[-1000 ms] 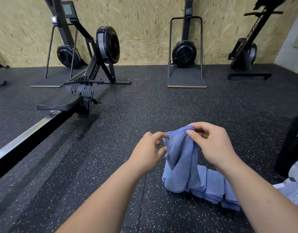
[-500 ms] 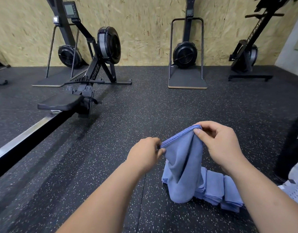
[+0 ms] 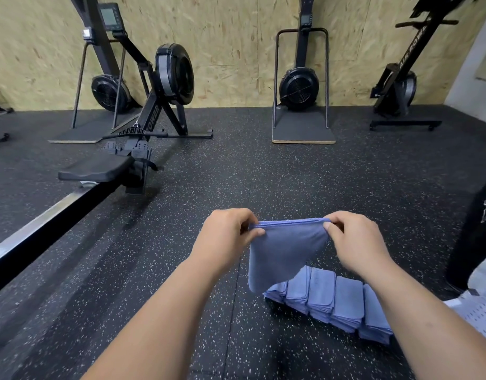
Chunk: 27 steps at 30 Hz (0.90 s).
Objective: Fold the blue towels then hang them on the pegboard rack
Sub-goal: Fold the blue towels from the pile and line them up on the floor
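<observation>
Above the floor, left hand (image 3: 225, 237) and right hand (image 3: 357, 242) pinch the blue towel (image 3: 283, 250), top edge stretched left-right.

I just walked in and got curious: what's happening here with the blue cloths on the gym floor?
A person is holding one blue towel up above the floor. The left hand pinches one top corner and the right hand pinches the other, so the top edge is pulled straight. Just below, a row of folded towels lies on the black floor. A rowing machine stands farther back on the left.
</observation>
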Each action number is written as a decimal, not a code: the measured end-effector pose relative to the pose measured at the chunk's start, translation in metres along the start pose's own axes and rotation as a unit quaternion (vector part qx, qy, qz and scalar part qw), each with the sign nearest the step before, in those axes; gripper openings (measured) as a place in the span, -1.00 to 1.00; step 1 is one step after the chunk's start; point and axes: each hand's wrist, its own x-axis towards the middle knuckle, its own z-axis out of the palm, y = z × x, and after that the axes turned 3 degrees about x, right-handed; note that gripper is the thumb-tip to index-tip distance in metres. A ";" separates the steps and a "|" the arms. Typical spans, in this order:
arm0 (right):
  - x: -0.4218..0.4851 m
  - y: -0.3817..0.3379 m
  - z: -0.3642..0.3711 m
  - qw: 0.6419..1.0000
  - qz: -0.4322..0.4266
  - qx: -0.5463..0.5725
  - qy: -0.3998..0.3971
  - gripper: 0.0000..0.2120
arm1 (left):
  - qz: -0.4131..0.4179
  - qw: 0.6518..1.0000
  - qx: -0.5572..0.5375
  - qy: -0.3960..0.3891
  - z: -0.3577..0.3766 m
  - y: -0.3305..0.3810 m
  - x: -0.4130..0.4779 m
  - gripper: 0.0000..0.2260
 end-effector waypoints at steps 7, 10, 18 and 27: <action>-0.004 -0.007 -0.004 1.000 -0.014 0.019 -0.001 -0.83 | -0.022 0.998 0.026 -0.048 -0.003 0.001 0.000 -0.85; -0.002 -0.004 -0.005 0.997 0.022 0.078 -0.004 -0.80 | -0.033 0.997 -0.064 -0.035 -0.006 -0.001 -0.001 -0.85; 0.000 -0.005 -0.001 0.980 0.048 0.185 -0.049 -0.89 | -0.082 0.989 -0.102 0.063 -0.013 0.004 -0.001 -0.88; -0.015 -0.036 0.006 0.975 -0.099 0.191 -0.055 -0.92 | -0.068 0.984 0.109 0.123 -0.003 0.017 -0.004 -0.87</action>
